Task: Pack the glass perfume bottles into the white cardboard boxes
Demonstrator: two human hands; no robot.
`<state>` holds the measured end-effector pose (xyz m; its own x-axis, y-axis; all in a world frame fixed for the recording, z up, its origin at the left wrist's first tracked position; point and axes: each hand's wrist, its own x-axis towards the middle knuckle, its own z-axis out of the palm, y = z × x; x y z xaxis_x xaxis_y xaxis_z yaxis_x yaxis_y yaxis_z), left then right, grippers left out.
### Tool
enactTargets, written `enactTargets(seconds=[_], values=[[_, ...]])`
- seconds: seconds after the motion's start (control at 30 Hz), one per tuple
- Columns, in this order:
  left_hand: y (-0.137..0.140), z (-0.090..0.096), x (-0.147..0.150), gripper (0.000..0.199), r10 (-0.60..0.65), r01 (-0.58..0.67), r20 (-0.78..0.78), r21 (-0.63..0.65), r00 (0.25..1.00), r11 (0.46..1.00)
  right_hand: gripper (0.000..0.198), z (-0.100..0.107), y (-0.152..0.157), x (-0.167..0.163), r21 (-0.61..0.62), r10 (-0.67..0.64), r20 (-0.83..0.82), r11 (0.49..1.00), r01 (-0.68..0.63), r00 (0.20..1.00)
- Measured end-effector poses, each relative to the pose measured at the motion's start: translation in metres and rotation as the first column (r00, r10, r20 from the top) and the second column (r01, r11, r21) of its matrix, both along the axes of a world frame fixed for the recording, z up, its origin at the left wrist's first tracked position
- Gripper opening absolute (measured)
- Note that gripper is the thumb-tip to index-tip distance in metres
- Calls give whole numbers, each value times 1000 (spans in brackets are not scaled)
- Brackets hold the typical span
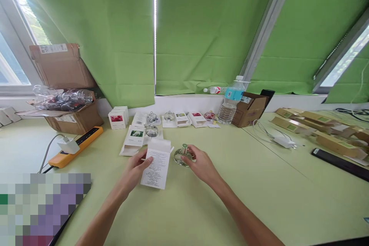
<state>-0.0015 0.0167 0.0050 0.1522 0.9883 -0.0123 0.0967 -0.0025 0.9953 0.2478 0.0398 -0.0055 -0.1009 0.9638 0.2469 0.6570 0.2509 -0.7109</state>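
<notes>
My left hand [138,164] is closed on a small white carton [156,169], thumb on its printed face. The carton's top flap stands up and lines of fine text face me. Just to its right, my right hand [201,163] grips a round clear glass bottle [182,157] with a silvery neck, fingers at its right side. Whether the bottle touches the table is hard to tell. Behind the carton lie another white box with a flower picture [132,138] and a round glass bottle [152,131].
Farther back are more boxes [117,118] and a red-tinted bottle [209,115]. A large water bottle [229,103] stands beside a cardboard box [249,109]. An orange power strip [76,147] lies left; flattened cartons [331,142] and a black phone-like slab [341,164] lie right.
</notes>
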Motion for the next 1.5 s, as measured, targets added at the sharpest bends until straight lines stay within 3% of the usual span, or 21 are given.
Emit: enactTargets(seconds=[0.27,0.9,1.5], values=[[-5,4,3,43,45,-45,-6,-56,999,997,17,3,0,-2,38,-39,198,999,32,980],[-6,6,5,45,69,-79,-177,-50,982,996,23,9,-6,-4,54,-50,207,998,40,977],[-9,13,5,41,-50,47,-184,-18,982,999,25,10,-6,-5,75,-71,213,996,56,974]])
